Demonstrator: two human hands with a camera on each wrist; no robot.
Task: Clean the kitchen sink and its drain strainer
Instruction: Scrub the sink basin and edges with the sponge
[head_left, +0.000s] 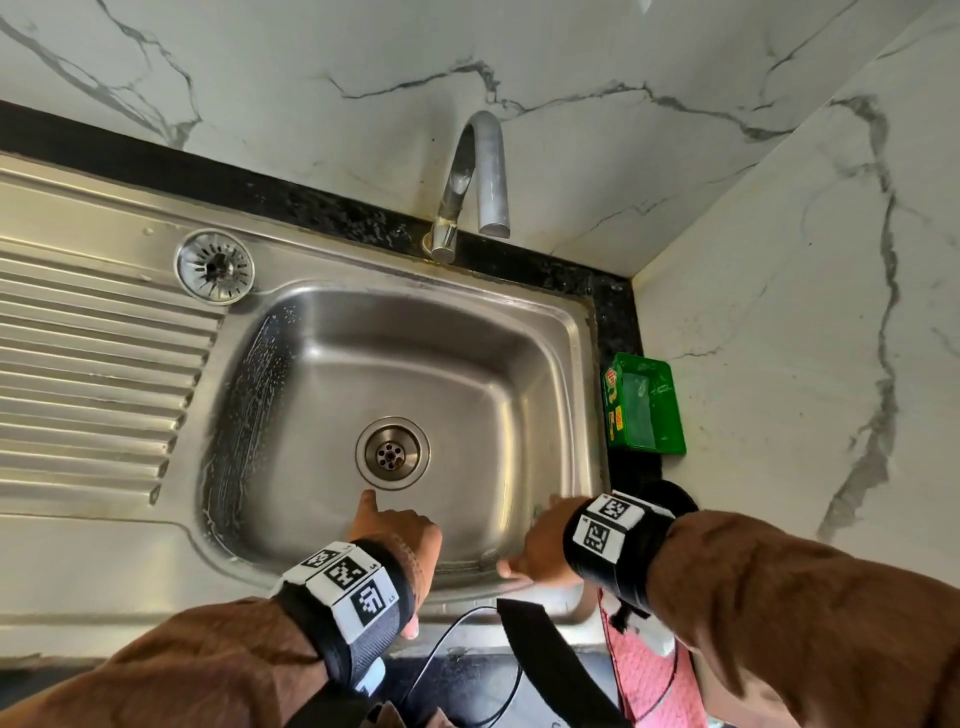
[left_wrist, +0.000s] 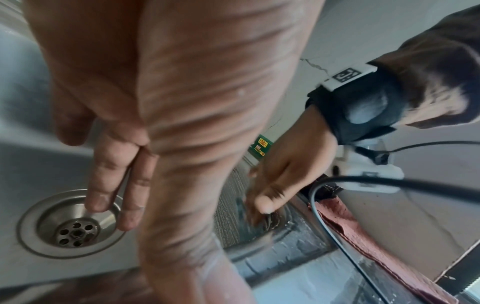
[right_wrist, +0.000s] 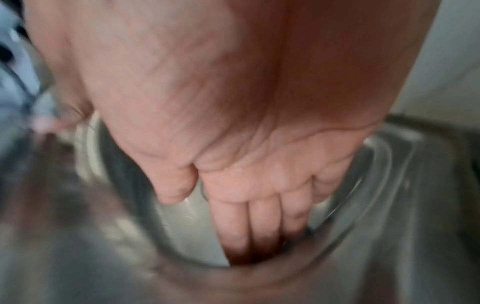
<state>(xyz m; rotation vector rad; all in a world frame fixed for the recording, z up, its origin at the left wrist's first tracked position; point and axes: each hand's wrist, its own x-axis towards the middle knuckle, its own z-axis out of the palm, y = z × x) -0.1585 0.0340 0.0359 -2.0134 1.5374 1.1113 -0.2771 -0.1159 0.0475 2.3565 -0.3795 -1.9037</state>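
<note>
The steel sink (head_left: 291, 364) was soap-streaked on its left wall, its drain (head_left: 392, 453) uncovered. The drain strainer (head_left: 214, 266) lay at the drainboard's far corner. The left hand (head_left: 397, 540) hung straight-fingered near the drain; the right hand (head_left: 540, 545) pressed flat fingers into the basin's near-right corner.

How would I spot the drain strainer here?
Start at the steel sink and move to the ribbed draining board beside its basin. The drain strainer sits at the board's far corner, a slotted round basket with a centre knob, unlike the open drain hole.
</note>
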